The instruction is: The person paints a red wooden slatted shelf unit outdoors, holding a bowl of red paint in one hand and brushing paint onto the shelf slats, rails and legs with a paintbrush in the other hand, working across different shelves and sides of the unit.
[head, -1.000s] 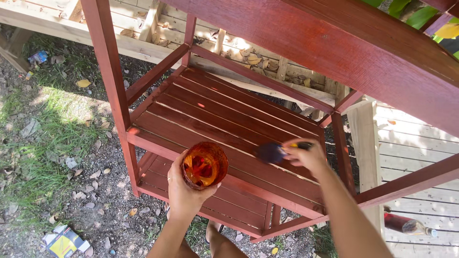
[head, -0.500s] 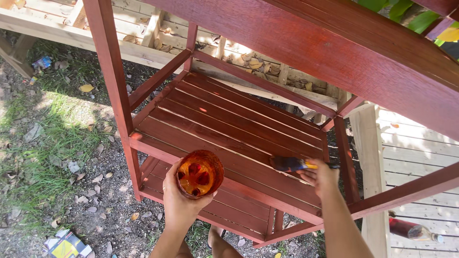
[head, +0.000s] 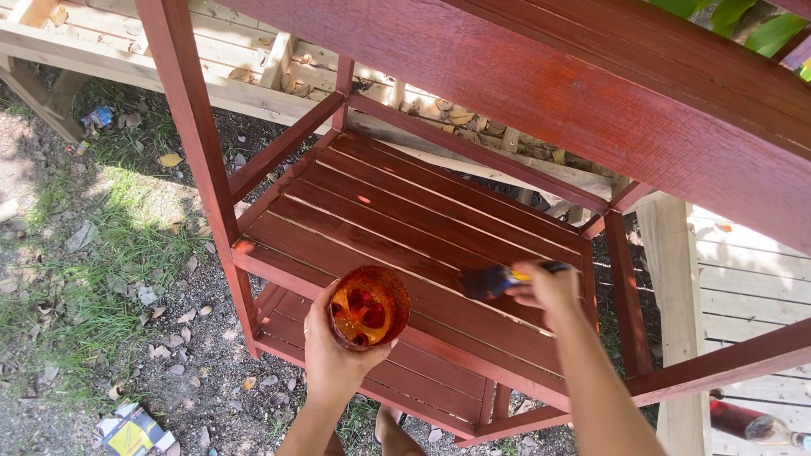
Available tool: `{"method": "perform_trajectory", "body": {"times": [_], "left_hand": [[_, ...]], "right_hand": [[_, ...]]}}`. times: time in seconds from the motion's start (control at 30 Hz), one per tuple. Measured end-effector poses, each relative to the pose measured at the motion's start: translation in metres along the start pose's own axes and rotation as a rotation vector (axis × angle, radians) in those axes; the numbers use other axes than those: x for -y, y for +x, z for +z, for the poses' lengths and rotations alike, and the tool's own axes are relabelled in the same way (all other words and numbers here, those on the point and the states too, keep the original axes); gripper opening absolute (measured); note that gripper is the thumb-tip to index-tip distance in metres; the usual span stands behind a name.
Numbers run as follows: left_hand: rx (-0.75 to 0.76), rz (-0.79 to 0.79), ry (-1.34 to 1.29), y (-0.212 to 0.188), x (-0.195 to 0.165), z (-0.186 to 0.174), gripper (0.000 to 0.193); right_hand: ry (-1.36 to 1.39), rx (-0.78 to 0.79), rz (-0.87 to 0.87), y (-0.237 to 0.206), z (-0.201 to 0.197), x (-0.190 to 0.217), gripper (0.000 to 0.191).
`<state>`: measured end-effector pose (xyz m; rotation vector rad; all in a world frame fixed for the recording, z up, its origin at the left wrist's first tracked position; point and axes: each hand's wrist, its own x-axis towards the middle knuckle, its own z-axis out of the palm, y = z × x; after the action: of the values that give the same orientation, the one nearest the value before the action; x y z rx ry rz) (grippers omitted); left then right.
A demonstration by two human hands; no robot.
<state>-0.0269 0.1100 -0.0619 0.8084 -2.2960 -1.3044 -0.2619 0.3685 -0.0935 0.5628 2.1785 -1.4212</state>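
- Two hands are busy over a red-stained wooden rack (head: 422, 219) that I look down on from above.
- My left hand (head: 334, 359) is wrapped from below around a small cup (head: 369, 306), fingers closed on its side; the cup is smeared inside with orange-red stain and hangs just over the front edge of the middle shelf.
- My right hand (head: 549, 287) is closed around the handle of a paintbrush (head: 498, 279), with the dark bristles pointing left and lying on or just above a slat near the front of that shelf; I cannot quite tell whether they touch the wood.
- The brush sits just to the right of the cup, the two near each other but apart.
- A lower shelf (head: 422, 380) shows beneath, stained the same red.
- One broad red plank (head: 591, 93) crosses the top of my view, above the shelves.
- Bare pale timber (head: 118, 51) lies behind the rack, and a pale post (head: 676, 270) stands to the right.
- Grass, dirt and dry leaves cover the ground (head: 93, 279) on the left, with a crumpled wrapper (head: 131, 431) near the bottom edge.
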Motion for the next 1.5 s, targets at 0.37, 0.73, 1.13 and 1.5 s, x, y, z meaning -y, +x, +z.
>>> {"method": "perform_trajectory", "body": {"times": [0.37,0.73,1.13,1.5], "left_hand": [[-0.169,-0.035,-0.055,0.026,0.012,-0.022,0.107],[-0.249,-0.033,0.027,0.038,0.024,-0.050,0.105],[-0.126,0.045,0.144,0.035,0.013,-0.050,0.114],[-0.084,0.221,0.148,0.027,-0.006,-0.042,0.113]], "right_hand": [[0.204,0.109,0.028,0.002,0.096,0.026,0.020],[-0.014,0.293,-0.176,-0.031,0.218,0.089,0.015],[0.116,0.063,-0.135,-0.054,0.054,0.031,0.014],[0.328,0.256,-0.265,-0.175,0.057,0.069,0.022]]}}
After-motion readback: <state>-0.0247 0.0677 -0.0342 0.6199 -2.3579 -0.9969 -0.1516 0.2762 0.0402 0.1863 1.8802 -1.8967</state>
